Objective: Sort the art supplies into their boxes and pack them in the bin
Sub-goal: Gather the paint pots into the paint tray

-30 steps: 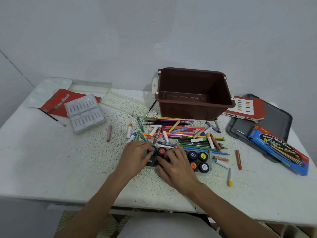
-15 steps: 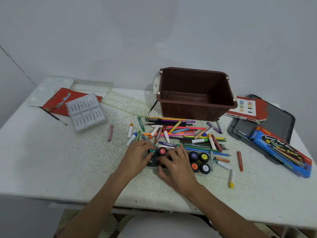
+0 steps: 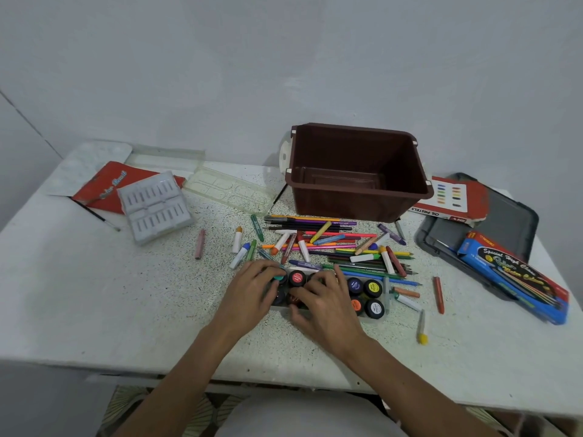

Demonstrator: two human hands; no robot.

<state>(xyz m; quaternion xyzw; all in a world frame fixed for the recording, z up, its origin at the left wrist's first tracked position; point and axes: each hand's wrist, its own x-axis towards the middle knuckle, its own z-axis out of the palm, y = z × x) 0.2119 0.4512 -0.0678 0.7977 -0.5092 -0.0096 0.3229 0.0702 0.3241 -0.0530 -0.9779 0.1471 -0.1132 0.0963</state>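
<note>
Pots point(image 3: 373, 287) sit in a clear tray point(image 3: 386, 298) at the front-centre of the table point(image 3: 94, 294), both hands on them. Step, as I judge it: seating pots in the tray. Pencils and crayons are unsorted and the bin is empty, so it's early.

Left to right:
- One white palette point(image 3: 82, 165), one red sleeve point(image 3: 104, 184), one brush point(image 3: 94, 213), one grey insert point(image 3: 156, 209), one clear lid point(image 3: 227, 190), one stray pink crayon point(image 3: 199, 244).
- Left hand point(image 3: 252, 287): fingers curled round the green-lid pot point(image 3: 279, 278) at the tray's left end, pinching it.
- Right hand point(image 3: 328, 299): fingers bent over the tray's middle. Whether it grips anything, cannot tell.
- Pots visible: eight, maybe more under the hands.
- Pile point(image 3: 331, 244) of pencils and crayons just behind the tray, too tangled to count.
- One brown bin point(image 3: 356, 203) behind the pile.
- Four loose crayons right of the tray.
- One pastels box point(image 3: 451, 197), one grey cover point(image 3: 508, 219), one blue box point(image 3: 517, 275) lying on it.

Next, likely: push the green-lid pot into its slot. That needs the tray held steady.
</note>
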